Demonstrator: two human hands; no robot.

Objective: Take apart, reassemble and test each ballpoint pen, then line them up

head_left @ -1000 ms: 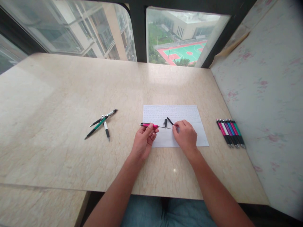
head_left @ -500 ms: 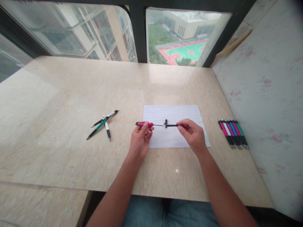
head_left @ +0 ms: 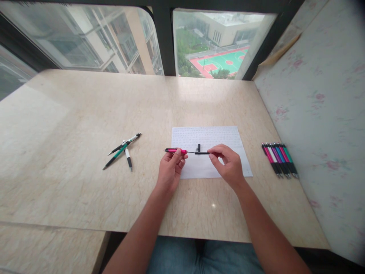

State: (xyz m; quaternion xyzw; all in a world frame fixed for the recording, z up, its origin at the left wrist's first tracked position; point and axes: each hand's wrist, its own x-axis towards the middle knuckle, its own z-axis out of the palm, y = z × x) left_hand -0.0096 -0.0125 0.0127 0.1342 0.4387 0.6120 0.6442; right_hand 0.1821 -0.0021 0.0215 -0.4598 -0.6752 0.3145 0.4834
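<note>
My left hand (head_left: 170, 170) pinches the pink barrel (head_left: 179, 151) of a pen between thumb and fingers; its clip end points left. From the barrel's right end sticks a thin rod (head_left: 191, 152), which looks like a refill. It meets the left end of a slim black tube (head_left: 202, 153). My right hand (head_left: 228, 164) grips that tube's right end with fingertips, hiding its tip. Just behind the tube lies a short black cylinder (head_left: 199, 147) on a sheet of paper (head_left: 211, 167), with a tiny silvery part next to it, too small to name.
Left of my hands, several pens (head_left: 122, 150) lie crossed in a loose pile. Near the wallpapered wall (head_left: 322, 125) at right, a row of coloured pens (head_left: 280, 160) lies side by side. The stone countertop (head_left: 85, 190) ends at windows behind.
My right hand has moved left with the black tube, towards the pink barrel. Less of the thin rod shows between them. The left hand keeps its hold.
</note>
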